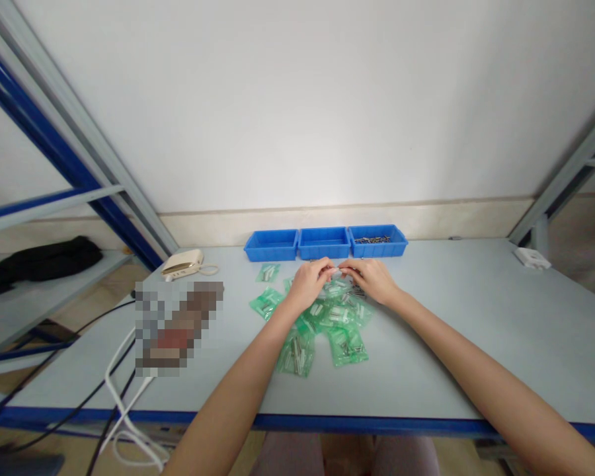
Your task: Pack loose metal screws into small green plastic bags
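Note:
My left hand (313, 280) and my right hand (373, 277) meet above the pile of small green plastic bags (338, 316). Thumb and fingers are pinched together on both, tip to tip. Whatever lies between the fingertips is too small to make out. Pale plugs and metal pieces that look like screws show through the bags. Some loose metal pieces (357, 291) lie beside the right hand. One separate green bag (268, 272) rests to the left, in front of the bins.
Three blue bins stand in a row by the wall: a left bin (272, 254), a middle bin (323, 252) and a right bin (379, 250) holding metal pieces. A cream-coloured box (183, 262), a pixelated patch and cables occupy the left. A white object (531, 258) sits far right.

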Demonstrator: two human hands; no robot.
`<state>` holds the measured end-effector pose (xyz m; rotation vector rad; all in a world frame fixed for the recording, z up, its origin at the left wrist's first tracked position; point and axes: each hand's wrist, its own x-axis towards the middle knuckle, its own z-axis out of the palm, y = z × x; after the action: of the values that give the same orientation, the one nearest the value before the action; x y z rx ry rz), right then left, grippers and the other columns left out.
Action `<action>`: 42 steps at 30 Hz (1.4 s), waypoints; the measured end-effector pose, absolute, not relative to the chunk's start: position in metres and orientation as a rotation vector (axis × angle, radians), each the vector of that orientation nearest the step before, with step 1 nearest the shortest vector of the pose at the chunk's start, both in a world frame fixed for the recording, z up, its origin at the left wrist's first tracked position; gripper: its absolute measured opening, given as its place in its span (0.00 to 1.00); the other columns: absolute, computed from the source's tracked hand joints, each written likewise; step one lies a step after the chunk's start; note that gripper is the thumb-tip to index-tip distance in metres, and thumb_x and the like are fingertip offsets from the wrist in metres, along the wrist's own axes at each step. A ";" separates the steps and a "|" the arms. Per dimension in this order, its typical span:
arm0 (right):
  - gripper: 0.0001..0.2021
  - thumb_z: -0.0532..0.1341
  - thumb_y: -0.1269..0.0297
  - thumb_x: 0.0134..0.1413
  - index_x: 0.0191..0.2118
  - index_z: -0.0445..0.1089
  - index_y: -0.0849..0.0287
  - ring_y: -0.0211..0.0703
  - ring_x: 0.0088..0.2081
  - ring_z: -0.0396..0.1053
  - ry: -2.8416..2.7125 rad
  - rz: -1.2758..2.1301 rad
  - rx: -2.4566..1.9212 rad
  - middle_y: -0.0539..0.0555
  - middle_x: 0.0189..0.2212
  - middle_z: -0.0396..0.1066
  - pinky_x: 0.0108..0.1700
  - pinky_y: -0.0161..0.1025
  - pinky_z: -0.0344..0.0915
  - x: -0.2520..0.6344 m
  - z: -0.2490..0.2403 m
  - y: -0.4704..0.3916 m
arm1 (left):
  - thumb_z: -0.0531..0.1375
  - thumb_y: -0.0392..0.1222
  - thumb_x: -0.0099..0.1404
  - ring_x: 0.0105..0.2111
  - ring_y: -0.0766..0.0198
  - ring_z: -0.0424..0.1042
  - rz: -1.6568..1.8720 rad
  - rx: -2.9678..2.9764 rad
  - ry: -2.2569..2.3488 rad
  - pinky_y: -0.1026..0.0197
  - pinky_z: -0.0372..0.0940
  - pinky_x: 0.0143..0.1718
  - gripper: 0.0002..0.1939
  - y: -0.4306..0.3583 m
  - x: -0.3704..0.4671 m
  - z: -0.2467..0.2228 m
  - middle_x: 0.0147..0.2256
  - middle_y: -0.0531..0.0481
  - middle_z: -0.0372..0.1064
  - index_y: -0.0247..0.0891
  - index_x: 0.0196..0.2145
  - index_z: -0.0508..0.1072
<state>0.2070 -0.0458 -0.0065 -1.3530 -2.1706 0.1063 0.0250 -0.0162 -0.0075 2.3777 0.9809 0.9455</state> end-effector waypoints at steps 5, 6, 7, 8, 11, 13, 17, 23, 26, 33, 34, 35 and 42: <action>0.09 0.56 0.60 0.56 0.39 0.70 0.55 0.40 0.30 0.70 -2.115 0.126 -1.335 0.50 0.31 0.74 0.32 0.32 0.56 0.208 -0.008 -0.045 | 0.49 0.45 0.66 0.25 0.67 0.64 0.956 2.461 1.012 0.67 0.55 0.31 0.17 -0.015 0.024 -0.008 0.21 0.54 0.64 0.36 0.22 0.66; 0.08 0.56 0.60 0.55 0.37 0.71 0.55 0.40 0.30 0.70 -2.107 0.119 -1.337 0.50 0.30 0.74 0.32 0.32 0.56 0.209 -0.007 -0.045 | 0.48 0.46 0.66 0.25 0.67 0.64 0.947 2.468 1.011 0.66 0.55 0.31 0.18 -0.016 0.025 -0.008 0.21 0.54 0.64 0.36 0.21 0.65; 0.08 0.56 0.60 0.56 0.36 0.71 0.56 0.39 0.29 0.69 -2.101 0.115 -1.342 0.50 0.29 0.74 0.32 0.32 0.56 0.209 -0.007 -0.045 | 0.48 0.46 0.66 0.25 0.67 0.64 0.937 2.467 1.008 0.66 0.55 0.31 0.18 -0.016 0.025 -0.009 0.21 0.54 0.65 0.37 0.22 0.66; 0.09 0.55 0.61 0.57 0.35 0.71 0.56 0.39 0.29 0.69 -2.097 0.117 -1.347 0.50 0.28 0.74 0.31 0.32 0.55 0.210 -0.007 -0.045 | 0.48 0.46 0.66 0.25 0.67 0.65 0.925 2.457 1.005 0.66 0.55 0.31 0.17 -0.017 0.026 -0.009 0.21 0.54 0.65 0.37 0.24 0.67; 0.11 0.52 0.61 0.59 0.34 0.70 0.56 0.39 0.26 0.69 -2.110 0.133 -1.352 0.49 0.22 0.72 0.30 0.32 0.55 0.210 -0.006 -0.045 | 0.51 0.47 0.64 0.25 0.66 0.66 0.897 2.419 0.996 0.66 0.56 0.32 0.10 -0.019 0.026 -0.008 0.23 0.56 0.67 0.39 0.35 0.68; 0.11 0.51 0.62 0.59 0.36 0.70 0.55 0.39 0.26 0.69 -2.135 0.149 -1.341 0.48 0.22 0.72 0.30 0.33 0.55 0.209 -0.007 -0.045 | 0.51 0.45 0.64 0.26 0.66 0.66 0.885 2.435 0.991 0.66 0.56 0.32 0.09 -0.020 0.026 -0.007 0.23 0.55 0.67 0.40 0.35 0.68; 0.12 0.50 0.60 0.59 0.44 0.66 0.54 0.39 0.25 0.69 -2.148 0.219 -1.310 0.49 0.27 0.74 0.29 0.33 0.56 0.206 -0.008 -0.047 | 0.49 0.42 0.66 0.26 0.66 0.65 0.896 2.474 1.030 0.66 0.56 0.33 0.14 -0.020 0.024 -0.004 0.22 0.54 0.66 0.38 0.27 0.69; 0.12 0.52 0.57 0.58 0.32 0.68 0.57 0.41 0.26 0.68 -2.122 0.176 -1.321 0.50 0.24 0.72 0.28 0.33 0.55 0.207 -0.005 -0.048 | 0.48 0.47 0.66 0.24 0.66 0.65 0.864 2.468 1.067 0.66 0.56 0.31 0.17 -0.022 0.025 -0.006 0.20 0.54 0.65 0.38 0.27 0.70; 0.13 0.51 0.56 0.58 0.32 0.69 0.57 0.40 0.26 0.68 -2.105 0.176 -1.346 0.50 0.23 0.72 0.29 0.33 0.54 0.209 -0.004 -0.048 | 0.51 0.47 0.64 0.26 0.66 0.66 0.873 2.475 1.046 0.66 0.56 0.32 0.12 -0.024 0.026 -0.006 0.23 0.54 0.67 0.39 0.36 0.70; 0.16 0.50 0.56 0.58 0.35 0.72 0.56 0.42 0.28 0.69 -2.123 0.164 -1.334 0.52 0.25 0.73 0.30 0.34 0.56 0.208 -0.004 -0.048 | 0.49 0.43 0.66 0.28 0.65 0.66 0.895 2.530 1.031 0.65 0.57 0.35 0.13 -0.024 0.024 -0.003 0.24 0.52 0.68 0.39 0.31 0.72; 0.16 0.50 0.56 0.58 0.35 0.72 0.56 0.43 0.28 0.69 -2.117 0.164 -1.331 0.53 0.25 0.73 0.30 0.34 0.57 0.208 -0.004 -0.047 | 0.49 0.44 0.66 0.28 0.65 0.66 0.894 2.534 1.036 0.65 0.56 0.34 0.14 -0.024 0.024 -0.003 0.23 0.52 0.67 0.38 0.30 0.72; 0.16 0.50 0.56 0.58 0.36 0.72 0.56 0.43 0.28 0.69 -2.111 0.167 -1.324 0.53 0.26 0.74 0.30 0.35 0.57 0.208 -0.004 -0.047 | 0.48 0.44 0.66 0.27 0.65 0.65 0.894 2.542 1.042 0.65 0.56 0.33 0.16 -0.024 0.023 -0.003 0.23 0.52 0.67 0.38 0.29 0.71; 0.13 0.53 0.57 0.56 0.36 0.72 0.56 0.42 0.27 0.69 -2.086 0.176 -1.288 0.52 0.28 0.74 0.31 0.35 0.58 0.209 -0.007 -0.046 | 0.46 0.47 0.67 0.24 0.65 0.64 0.901 2.596 1.103 0.65 0.55 0.30 0.20 -0.022 0.023 -0.008 0.19 0.52 0.64 0.37 0.24 0.69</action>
<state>0.2089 -0.0459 -0.0066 -1.2880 -2.0856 0.1760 0.0231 -0.0223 -0.0083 2.5956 1.1025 0.9012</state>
